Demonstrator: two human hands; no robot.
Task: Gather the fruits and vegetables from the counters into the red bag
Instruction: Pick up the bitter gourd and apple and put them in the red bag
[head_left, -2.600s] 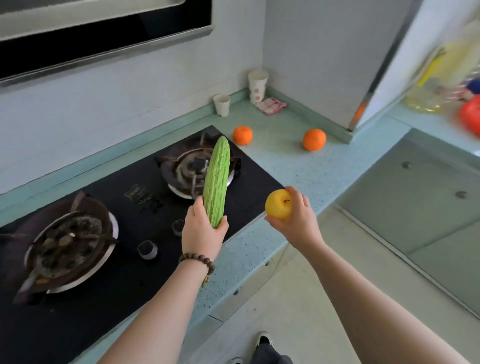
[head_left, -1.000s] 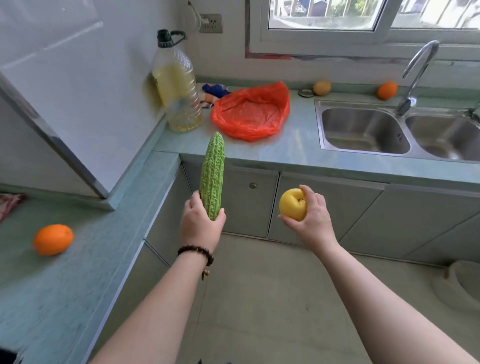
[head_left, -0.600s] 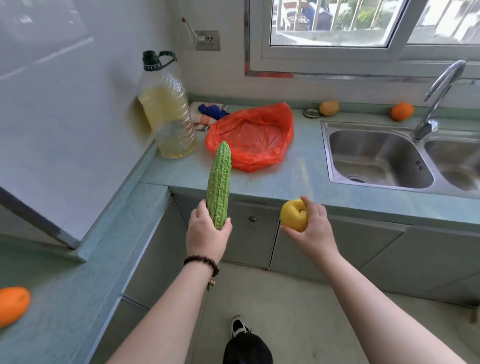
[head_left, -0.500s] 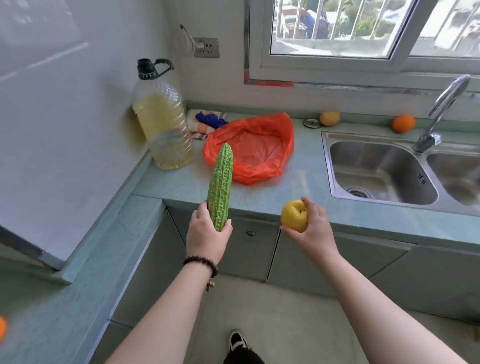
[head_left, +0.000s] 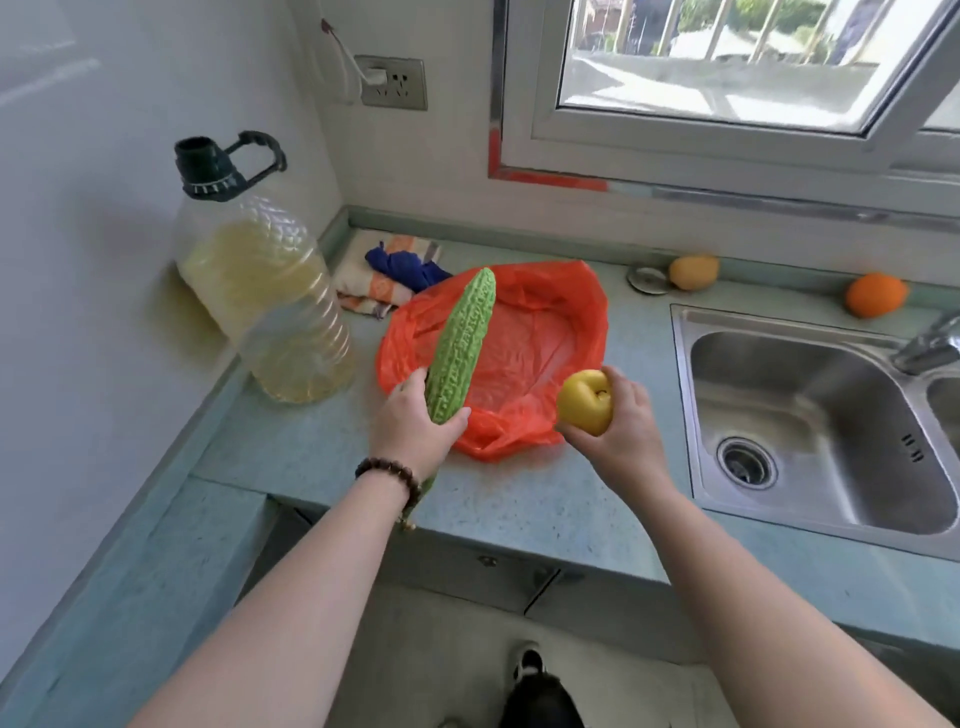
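Observation:
The red bag (head_left: 540, 332) lies open on the blue-green counter (head_left: 322, 452) under the window. My left hand (head_left: 413, 426) grips the lower end of a long bumpy green bitter gourd (head_left: 462, 340), which stands tilted over the bag's left side. My right hand (head_left: 621, 421) holds a yellow apple (head_left: 584, 401) above the bag's right front edge. Behind the sink lie a yellow-orange fruit (head_left: 693, 271) and an orange (head_left: 875, 294).
A large oil bottle (head_left: 260, 280) stands left of the bag against the wall. Folded cloths (head_left: 387, 270) lie behind the bag. A steel double sink (head_left: 810, 415) with a tap (head_left: 930, 345) sits to the right. A round metal lid (head_left: 647, 279) is by the wall.
I have turned from the stove counter to the sink counter and stepped closer. Both hands, still holding the gourd and apple, now reach over the red bag.

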